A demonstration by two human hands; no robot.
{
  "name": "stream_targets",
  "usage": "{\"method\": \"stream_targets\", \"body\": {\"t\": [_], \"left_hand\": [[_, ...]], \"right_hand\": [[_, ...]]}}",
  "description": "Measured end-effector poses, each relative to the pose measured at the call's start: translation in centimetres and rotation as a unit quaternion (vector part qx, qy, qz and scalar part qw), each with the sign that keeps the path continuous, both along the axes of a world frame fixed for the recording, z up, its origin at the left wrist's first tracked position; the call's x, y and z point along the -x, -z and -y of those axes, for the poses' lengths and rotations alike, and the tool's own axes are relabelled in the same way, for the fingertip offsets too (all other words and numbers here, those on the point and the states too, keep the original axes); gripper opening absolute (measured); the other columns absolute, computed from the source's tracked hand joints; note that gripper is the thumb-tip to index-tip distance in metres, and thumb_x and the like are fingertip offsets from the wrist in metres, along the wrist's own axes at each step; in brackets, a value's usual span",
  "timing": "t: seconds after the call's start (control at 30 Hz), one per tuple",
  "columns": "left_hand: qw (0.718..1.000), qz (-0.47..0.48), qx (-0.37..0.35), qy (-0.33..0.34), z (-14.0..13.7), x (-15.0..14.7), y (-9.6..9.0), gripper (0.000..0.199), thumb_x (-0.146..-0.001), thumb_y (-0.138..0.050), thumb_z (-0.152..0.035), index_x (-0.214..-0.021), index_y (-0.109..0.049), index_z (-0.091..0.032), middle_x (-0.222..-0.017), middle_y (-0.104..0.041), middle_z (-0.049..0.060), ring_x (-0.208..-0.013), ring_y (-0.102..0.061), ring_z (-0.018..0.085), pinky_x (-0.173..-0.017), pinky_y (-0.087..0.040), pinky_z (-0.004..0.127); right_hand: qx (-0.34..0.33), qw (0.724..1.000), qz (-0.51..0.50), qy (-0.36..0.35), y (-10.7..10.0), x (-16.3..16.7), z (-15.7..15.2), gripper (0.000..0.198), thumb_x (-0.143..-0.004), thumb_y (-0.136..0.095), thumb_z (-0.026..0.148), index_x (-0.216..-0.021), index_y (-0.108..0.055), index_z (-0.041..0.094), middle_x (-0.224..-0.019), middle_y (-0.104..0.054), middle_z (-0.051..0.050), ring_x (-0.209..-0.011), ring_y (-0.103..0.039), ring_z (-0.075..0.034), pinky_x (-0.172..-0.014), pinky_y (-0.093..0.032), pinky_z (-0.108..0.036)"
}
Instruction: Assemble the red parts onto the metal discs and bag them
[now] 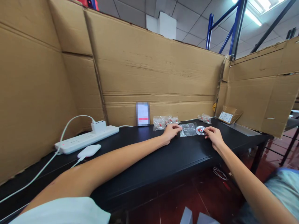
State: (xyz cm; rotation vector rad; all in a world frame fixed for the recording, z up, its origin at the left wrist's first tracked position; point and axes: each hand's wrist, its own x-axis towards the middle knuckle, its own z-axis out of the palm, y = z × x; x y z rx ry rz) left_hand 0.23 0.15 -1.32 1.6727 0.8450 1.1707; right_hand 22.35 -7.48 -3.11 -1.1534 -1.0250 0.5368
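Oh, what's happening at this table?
A person is working with both bare hands at a black table. The left hand is at the near-left edge of a flat, clear plastic bag. The right hand has its fingers at the edge of a round silver disc with a red mark. The disc is just right of the bag, not inside it. More clear packets sit behind the left hand.
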Motion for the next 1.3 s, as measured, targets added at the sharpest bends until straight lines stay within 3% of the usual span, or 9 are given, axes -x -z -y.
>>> {"method": "stream_targets", "body": {"t": [0.27,0.5,0.63,0.77,0.87,1.0,1.1,1.2,1.3], "left_hand": [[0.996,-0.09,0.006,-0.026,-0.7,-1.1,0.1,0.006,-0.071,-0.064,-0.015,-0.066,-0.063,-0.012,-0.065,-0.067,0.005,-0.051,-0.052,0.008,-0.045,-0.034,0.017],[0.968,-0.223,-0.009,-0.117,-4.3,-4.6,-0.6,0.014,-0.074,-0.064,-0.019,-0.063,-0.064,-0.011,-0.063,-0.068,0.006,-0.044,-0.05,0.008,-0.049,-0.038,0.02],[0.955,-0.25,-0.009,-0.157,-5.2,-5.1,-0.9,0.016,-0.074,-0.066,-0.023,-0.062,-0.063,-0.012,-0.06,-0.065,0.007,-0.058,-0.059,0.015,-0.059,-0.042,0.022],[0.935,-0.252,-0.11,-0.224,-3.5,-4.5,-1.1,0.024,-0.076,-0.066,-0.03,-0.094,-0.063,-0.014,-0.085,-0.068,0.01,-0.087,-0.063,0.021,-0.073,-0.044,0.026],[0.922,-0.278,-0.222,-0.151,-0.2,-3.9,-1.1,0.028,-0.085,-0.055,-0.032,-0.109,-0.058,-0.017,-0.08,-0.066,0.006,-0.083,-0.062,0.02,-0.076,-0.043,0.028],[0.895,-0.293,-0.336,-0.021,5.0,-2.5,-1.2,0.035,-0.089,-0.05,-0.04,-0.117,-0.055,-0.02,-0.087,-0.065,0.004,-0.079,-0.061,0.019,-0.073,-0.043,0.029],[0.891,-0.294,-0.346,-0.019,7.2,-1.6,-1.2,0.045,-0.089,-0.049,-0.044,-0.128,-0.049,-0.022,-0.1,-0.064,0.006,-0.083,-0.062,0.021,-0.074,-0.044,0.03],[0.89,-0.306,-0.336,-0.03,7.5,-1.3,-1.2,0.055,-0.086,-0.053,-0.048,-0.134,-0.044,-0.021,-0.11,-0.062,0.009,-0.091,-0.061,0.024,-0.079,-0.045,0.032],[0.881,-0.308,-0.358,0.022,7.3,-1.5,-1.4,0.05,-0.085,-0.057,-0.046,-0.128,-0.05,-0.022,-0.116,-0.061,0.009,-0.102,-0.06,0.026,-0.086,-0.044,0.033]], "right_hand": [[0.021,0.992,-0.057,0.115,0.6,-1.0,-0.7,0.013,-0.068,-0.064,0.028,-0.073,-0.061,0.017,-0.059,-0.065,-0.003,-0.05,-0.066,-0.018,-0.035,-0.047,-0.02],[0.009,0.996,-0.022,0.089,0.8,-1.3,-0.6,0.013,-0.069,-0.062,0.03,-0.075,-0.06,0.018,-0.06,-0.066,-0.005,-0.048,-0.066,-0.019,-0.036,-0.048,-0.022],[-0.002,0.998,0.001,0.07,1.0,-1.4,-0.8,0.014,-0.07,-0.062,0.032,-0.073,-0.06,0.019,-0.058,-0.065,-0.005,-0.045,-0.064,-0.018,-0.034,-0.046,-0.022],[0.008,0.998,0.006,0.063,1.0,-1.2,-0.8,0.015,-0.07,-0.062,0.032,-0.074,-0.058,0.018,-0.06,-0.065,-0.005,-0.046,-0.064,-0.017,-0.034,-0.045,-0.021],[0.021,0.999,0.011,0.03,0.8,-0.6,-0.5,0.018,-0.072,-0.062,0.035,-0.075,-0.055,0.018,-0.059,-0.063,-0.003,-0.046,-0.064,-0.017,-0.033,-0.041,-0.02],[0.012,0.996,0.016,-0.085,0.1,0.7,0.2,0.029,-0.074,-0.063,0.044,-0.079,-0.048,0.019,-0.056,-0.059,0.002,-0.042,-0.063,-0.017,-0.033,-0.039,-0.02],[0.03,0.984,0.044,-0.17,-0.4,1.4,0.8,0.038,-0.072,-0.065,0.052,-0.081,-0.047,0.019,-0.055,-0.059,0.002,-0.042,-0.063,-0.017,-0.035,-0.042,-0.021],[0.042,0.972,0.068,-0.223,-0.7,1.7,1.2,0.044,-0.071,-0.066,0.057,-0.082,-0.047,0.019,-0.056,-0.061,0.001,-0.042,-0.062,-0.016,-0.036,-0.042,-0.02],[0.038,0.965,0.081,-0.249,-1.0,1.8,1.6,0.045,-0.071,-0.068,0.057,-0.083,-0.048,0.018,-0.056,-0.061,0.002,-0.043,-0.06,-0.013,-0.038,-0.041,-0.019]]}}
